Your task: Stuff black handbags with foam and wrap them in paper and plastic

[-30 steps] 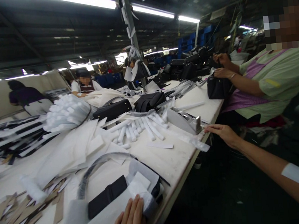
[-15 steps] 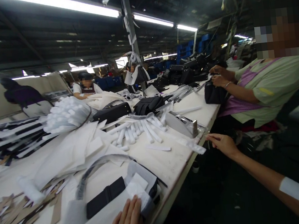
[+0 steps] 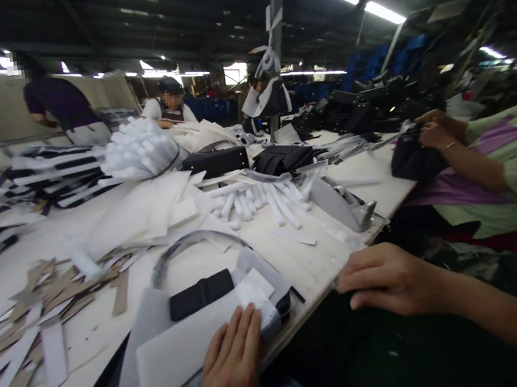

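My left hand [image 3: 233, 365] lies flat with its fingers stretched over a white foam sheet [image 3: 183, 355] and the edge of a clear plastic packet [image 3: 258, 304]. Under these is a bag wrapped in pale tissue [image 3: 149, 319], with a black strap piece [image 3: 201, 293] and a plastic-covered curved handle [image 3: 189, 241] showing. Past the table's edge, my right hand [image 3: 387, 275] is closed, thumb and fingers drawn together; anything between the fingertips is too small to name.
Brown and white strips [image 3: 61, 294] lie at left. White rolls [image 3: 278, 200], a tape dispenser [image 3: 362, 213] and black bags [image 3: 216, 161] are farther back. At right a person's hands [image 3: 439, 131] hold a black bag [image 3: 414, 155]. The table edge [image 3: 312, 311] runs diagonally.
The view has shifted, bringing more of the left side in. My right hand has come closer to me and looks larger. My left hand remains flat on the wrapped bag.
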Available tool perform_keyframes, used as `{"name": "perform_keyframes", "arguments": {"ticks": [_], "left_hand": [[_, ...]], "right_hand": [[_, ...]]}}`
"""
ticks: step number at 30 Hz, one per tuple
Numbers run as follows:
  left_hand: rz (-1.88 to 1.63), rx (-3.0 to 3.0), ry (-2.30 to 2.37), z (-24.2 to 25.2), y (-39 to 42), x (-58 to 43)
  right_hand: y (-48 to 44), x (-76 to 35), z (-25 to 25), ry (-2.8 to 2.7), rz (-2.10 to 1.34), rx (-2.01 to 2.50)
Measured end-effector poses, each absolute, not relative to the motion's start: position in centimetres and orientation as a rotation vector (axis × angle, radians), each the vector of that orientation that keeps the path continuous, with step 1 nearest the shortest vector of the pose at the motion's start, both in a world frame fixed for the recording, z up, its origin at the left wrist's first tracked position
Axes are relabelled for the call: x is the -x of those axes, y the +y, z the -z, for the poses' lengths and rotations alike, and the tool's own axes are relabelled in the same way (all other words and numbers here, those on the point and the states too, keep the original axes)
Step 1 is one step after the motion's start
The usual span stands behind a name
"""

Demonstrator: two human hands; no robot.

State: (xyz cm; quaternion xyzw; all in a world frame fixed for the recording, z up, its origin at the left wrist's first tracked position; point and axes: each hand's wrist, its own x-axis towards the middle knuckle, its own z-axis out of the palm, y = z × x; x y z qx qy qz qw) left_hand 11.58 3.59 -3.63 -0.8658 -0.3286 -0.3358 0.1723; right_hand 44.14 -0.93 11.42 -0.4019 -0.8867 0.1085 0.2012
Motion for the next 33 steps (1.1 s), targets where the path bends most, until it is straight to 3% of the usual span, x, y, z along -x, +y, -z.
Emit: {"name": "perform_keyframes", "arguments": {"ticks": [3,6,12,18,25,29,33], "left_hand": [[1.012,2.469,-1.025,3.4,3.1,-12.0],[1.048,2.472,-1.075,3.3,2.9,-12.4],[1.167,2.440,-1.140,2.6,2.6,-13.0],[1.212,2.411,-1.166,2.3,2.6,-13.2],[1.214,2.432,-1.197,2.6,2.4,-13.1],[1.253,2.409,-1.207,2.4,2.4,-13.2],[1.258,2.420,-1.203,2.4,2.4,-13.2]], "right_hand": [[2.4,-40.2,-12.8,-2.477,-0.835,0.993],[6.5,-37.3,-12.6,-2.526,-1.131,0.876],[13.2,-33.9,-10.4,-2.751,-1.243,0.870],[14.2,-33.6,-10.8,-2.817,-1.231,0.943],[12.1,-33.4,-14.2,-2.650,-1.762,0.985],[13.3,-32.7,-13.2,-2.789,-1.658,1.053],[15.5,-31.4,-11.0,-3.086,-1.260,0.964]]}}
